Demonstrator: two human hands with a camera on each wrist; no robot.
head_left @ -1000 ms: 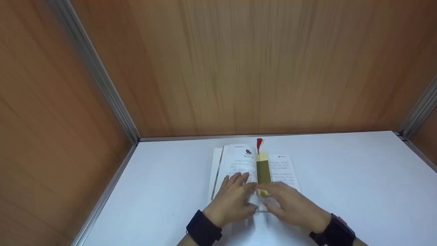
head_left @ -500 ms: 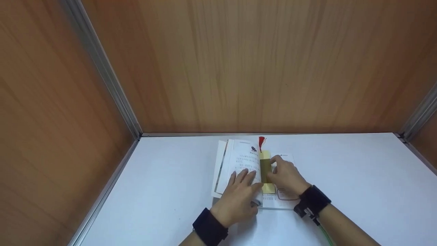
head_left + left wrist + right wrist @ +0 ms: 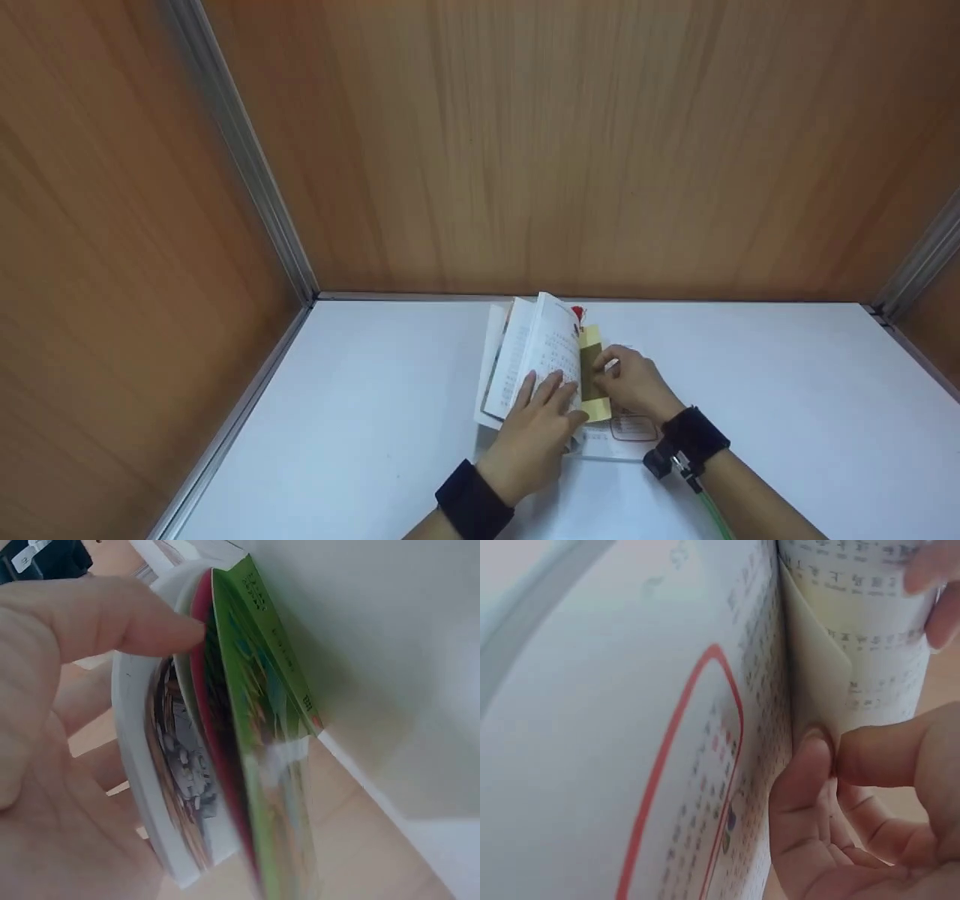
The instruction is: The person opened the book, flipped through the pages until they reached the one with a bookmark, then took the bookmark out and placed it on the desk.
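Around you stand three wood-grain walls point(image 3: 570, 142), smooth laminate joined by grey metal strips at the corners, closing in the back and both sides. The white tabletop point(image 3: 787, 390) is flat and matte, with wide bare room to your left and right; its far edge meets the back wall just behind the book.

The book point(image 3: 525, 352) lies near the middle of the tabletop, close to that back edge. It is a thin paperback with soft, bending white pages of printed text; its left block of pages stands lifted and curved over toward the right page, which lies flat on the tabletop. The left wrist view shows a glossy green cover point(image 3: 262, 720) and the curled page edges.

Your left hand point(image 3: 536, 439) rests its straight fingers against the raised pages, thumb underneath them as far as the blurred close view lets you judge. Your right hand point(image 3: 634, 386) sits on the right page with thumb and forefinger pinching the edge of the bookmark point(image 3: 592, 375).

The bookmark is a narrow, stiff strip, pale yellow with an olive band, lying along the gutter between the raised pages and the flat page. A small red tassel point(image 3: 577, 311) shows at its far end, just beyond the book's top edge.
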